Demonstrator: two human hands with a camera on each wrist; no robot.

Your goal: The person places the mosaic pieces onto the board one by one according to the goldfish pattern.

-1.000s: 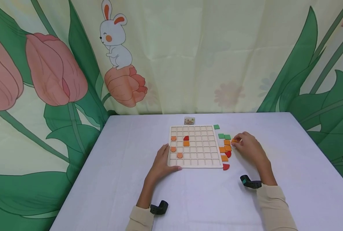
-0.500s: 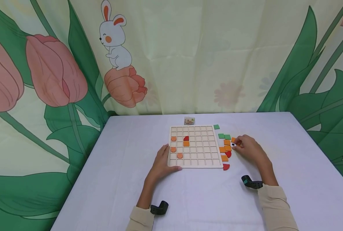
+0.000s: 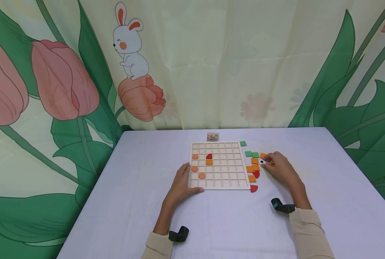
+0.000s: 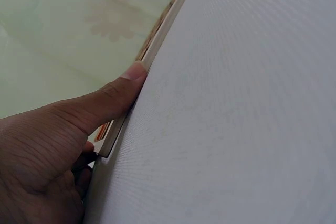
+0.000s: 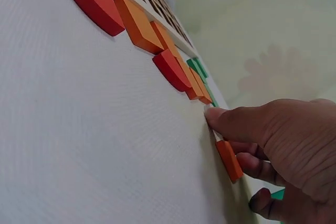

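A pale wooden grid board (image 3: 226, 171) lies flat on the white table. On it sit several pieces: round orange discs (image 3: 202, 175), one orange square (image 3: 209, 162) and a red rounded piece (image 3: 209, 156). My left hand (image 3: 180, 181) rests at the board's near left corner, thumb against the front edge and fingers along the left side. Right of the board, my right hand (image 3: 280, 168) pinches a white piece with a black dot (image 3: 262, 162) at its fingertips. Below that hand, an orange block (image 5: 229, 161) shows in the right wrist view, partly covered by fingers.
Loose orange squares (image 3: 252, 178), green squares (image 3: 252, 154) and red rounded pieces (image 3: 254, 188) lie along the board's right side. A small patterned item (image 3: 213, 136) stands behind the board. A printed curtain (image 3: 224, 72) hangs beyond the table (image 3: 140, 180).
My right hand has shifted slightly toward me, off the orange square at the back; the white piece with a black dot now shows at its fingertips. My left hand stays put.
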